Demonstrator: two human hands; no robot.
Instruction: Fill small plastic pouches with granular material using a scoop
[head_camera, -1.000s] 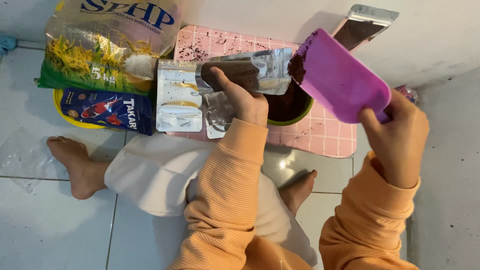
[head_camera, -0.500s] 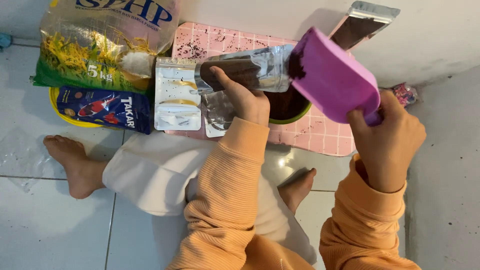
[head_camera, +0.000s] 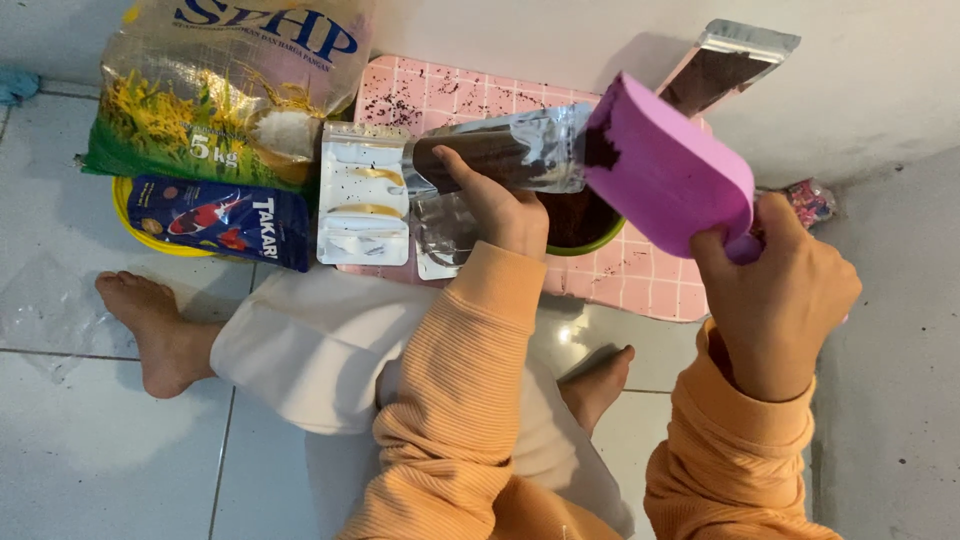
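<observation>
Left hand (head_camera: 505, 210) gripping clear pouch (head_camera: 500, 155) of dark soil, frame centre, lying sideways, mouth facing right. Right hand (head_camera: 780, 290) closing around handle of purple scoop (head_camera: 665, 170), tilting scoop lip against pouch mouth. Green bowl (head_camera: 590, 235) sitting beneath on pink mat (head_camera: 640, 285). Rice sack (head_camera: 230, 85) resting upper left.

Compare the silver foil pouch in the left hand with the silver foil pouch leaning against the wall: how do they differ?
The silver foil pouch in the left hand lies roughly level, gripped by the left hand, its mouth meeting the purple plastic scoop. The silver foil pouch leaning against the wall stands tilted and untouched. The held one looks crumpled; the leaning one looks flatter, its top edge straight. Both are shiny, with a clear window showing dark brown contents.
</observation>
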